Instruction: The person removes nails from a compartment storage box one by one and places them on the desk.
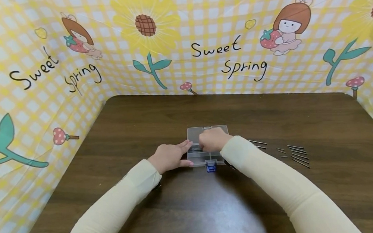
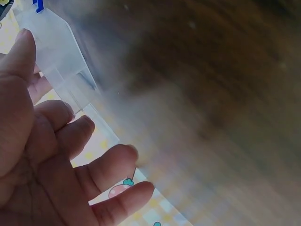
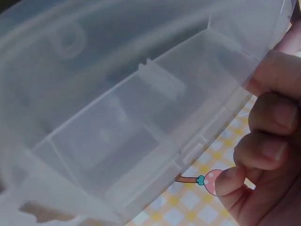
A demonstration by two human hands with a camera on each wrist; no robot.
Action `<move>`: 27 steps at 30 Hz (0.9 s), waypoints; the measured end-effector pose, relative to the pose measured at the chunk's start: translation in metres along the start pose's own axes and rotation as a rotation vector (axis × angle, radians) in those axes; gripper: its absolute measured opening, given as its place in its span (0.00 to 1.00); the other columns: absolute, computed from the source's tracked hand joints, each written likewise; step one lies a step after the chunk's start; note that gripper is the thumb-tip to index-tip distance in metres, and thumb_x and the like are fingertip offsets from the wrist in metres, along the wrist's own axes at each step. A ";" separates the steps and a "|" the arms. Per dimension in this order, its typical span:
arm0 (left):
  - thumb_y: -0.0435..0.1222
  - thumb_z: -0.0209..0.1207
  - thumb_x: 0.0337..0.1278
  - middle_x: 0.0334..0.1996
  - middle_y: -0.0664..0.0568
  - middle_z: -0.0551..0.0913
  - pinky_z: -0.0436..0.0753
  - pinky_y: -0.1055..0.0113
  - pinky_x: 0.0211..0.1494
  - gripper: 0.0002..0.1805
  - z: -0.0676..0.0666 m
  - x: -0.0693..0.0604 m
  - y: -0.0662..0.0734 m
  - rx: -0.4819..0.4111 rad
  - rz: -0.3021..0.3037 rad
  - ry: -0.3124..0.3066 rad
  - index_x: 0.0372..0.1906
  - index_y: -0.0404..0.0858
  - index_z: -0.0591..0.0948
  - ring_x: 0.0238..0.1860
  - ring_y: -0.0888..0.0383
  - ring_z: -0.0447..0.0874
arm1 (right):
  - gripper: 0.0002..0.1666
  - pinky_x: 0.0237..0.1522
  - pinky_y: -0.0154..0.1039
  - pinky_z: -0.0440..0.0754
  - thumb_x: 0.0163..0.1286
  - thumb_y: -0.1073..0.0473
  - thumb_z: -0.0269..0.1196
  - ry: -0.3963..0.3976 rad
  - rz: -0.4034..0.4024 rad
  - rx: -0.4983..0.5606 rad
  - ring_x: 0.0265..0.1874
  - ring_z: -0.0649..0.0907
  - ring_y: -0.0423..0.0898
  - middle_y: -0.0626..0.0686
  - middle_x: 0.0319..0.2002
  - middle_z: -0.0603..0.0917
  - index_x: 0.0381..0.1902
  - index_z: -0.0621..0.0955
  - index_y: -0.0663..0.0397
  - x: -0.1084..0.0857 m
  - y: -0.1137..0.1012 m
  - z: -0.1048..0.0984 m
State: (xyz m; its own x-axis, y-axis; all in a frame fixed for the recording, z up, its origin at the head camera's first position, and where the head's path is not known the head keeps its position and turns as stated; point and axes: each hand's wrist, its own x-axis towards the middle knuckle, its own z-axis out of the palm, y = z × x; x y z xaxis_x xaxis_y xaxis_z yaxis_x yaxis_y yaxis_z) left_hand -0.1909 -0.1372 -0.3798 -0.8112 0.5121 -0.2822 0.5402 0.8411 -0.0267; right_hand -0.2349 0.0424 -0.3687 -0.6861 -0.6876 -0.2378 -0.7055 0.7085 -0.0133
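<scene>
A clear plastic divided box (image 1: 196, 134) lies on the table with its lid raised, a blue latch (image 1: 211, 166) at its near edge. My left hand (image 1: 168, 157) touches the box's left side, fingers fairly straight and the thumb by the near corner; its palm and spread fingers (image 2: 113, 169) show in the left wrist view. My right hand (image 1: 214, 139) reaches over the box with curled fingers (image 3: 263, 153). Its fingertips are partly behind the clear wall, so any grip is hidden. Thin dark rods (image 1: 195, 149) show inside the box beside this hand.
Several thin metal rods, like drill bits (image 1: 299, 154), lie in a row at the right, with shorter ones (image 1: 281, 152) beside them. Longer rods (image 1: 258, 145) lie near my right sleeve. A patterned cloth (image 1: 211, 27) hangs around the brown table (image 1: 159, 115).
</scene>
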 end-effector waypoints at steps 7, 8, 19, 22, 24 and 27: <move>0.62 0.53 0.56 0.70 0.54 0.63 0.69 0.63 0.18 0.44 0.001 -0.001 -0.002 -0.003 0.015 0.021 0.73 0.44 0.63 0.38 0.50 0.85 | 0.10 0.28 0.45 0.81 0.59 0.64 0.65 0.040 0.003 0.009 0.21 0.76 0.41 0.45 0.23 0.83 0.20 0.84 0.47 0.002 -0.004 0.002; 0.62 0.53 0.56 0.70 0.53 0.64 0.69 0.63 0.18 0.44 0.001 -0.001 -0.002 -0.002 0.017 0.022 0.73 0.43 0.63 0.39 0.50 0.85 | 0.11 0.28 0.45 0.81 0.59 0.64 0.65 0.043 0.005 0.004 0.20 0.75 0.40 0.45 0.22 0.82 0.19 0.83 0.47 0.002 -0.004 0.002; 0.62 0.54 0.55 0.70 0.53 0.63 0.66 0.65 0.17 0.44 -0.001 -0.002 -0.002 -0.025 0.014 0.011 0.73 0.43 0.63 0.43 0.51 0.85 | 0.10 0.28 0.43 0.81 0.61 0.64 0.65 0.029 -0.003 -0.005 0.19 0.75 0.41 0.46 0.21 0.82 0.20 0.83 0.50 0.002 -0.007 0.000; 0.62 0.54 0.56 0.70 0.52 0.63 0.66 0.65 0.17 0.44 0.000 -0.002 -0.002 -0.023 0.018 0.016 0.73 0.43 0.63 0.43 0.52 0.85 | 0.08 0.30 0.44 0.81 0.61 0.63 0.65 0.030 -0.010 -0.007 0.21 0.79 0.42 0.47 0.23 0.84 0.22 0.84 0.50 0.002 -0.006 0.000; 0.62 0.54 0.56 0.70 0.52 0.63 0.67 0.65 0.17 0.44 0.000 -0.003 -0.003 -0.022 0.022 0.021 0.73 0.42 0.63 0.42 0.52 0.85 | 0.08 0.30 0.44 0.81 0.61 0.63 0.65 0.031 -0.020 -0.016 0.23 0.80 0.43 0.47 0.24 0.84 0.23 0.85 0.50 0.002 -0.005 0.000; 0.62 0.54 0.56 0.70 0.51 0.64 0.68 0.64 0.17 0.44 0.001 -0.003 -0.003 -0.024 0.031 0.026 0.72 0.42 0.63 0.43 0.51 0.85 | 0.08 0.31 0.44 0.81 0.61 0.63 0.64 0.027 -0.034 -0.035 0.24 0.81 0.43 0.47 0.24 0.84 0.23 0.85 0.49 0.003 -0.005 0.000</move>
State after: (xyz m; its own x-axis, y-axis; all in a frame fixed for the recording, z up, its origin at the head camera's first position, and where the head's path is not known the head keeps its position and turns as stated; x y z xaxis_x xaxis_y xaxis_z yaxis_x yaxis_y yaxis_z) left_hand -0.1902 -0.1411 -0.3797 -0.7997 0.5424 -0.2574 0.5602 0.8283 0.0047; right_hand -0.2336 0.0373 -0.3695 -0.6658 -0.7155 -0.2114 -0.7340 0.6790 0.0135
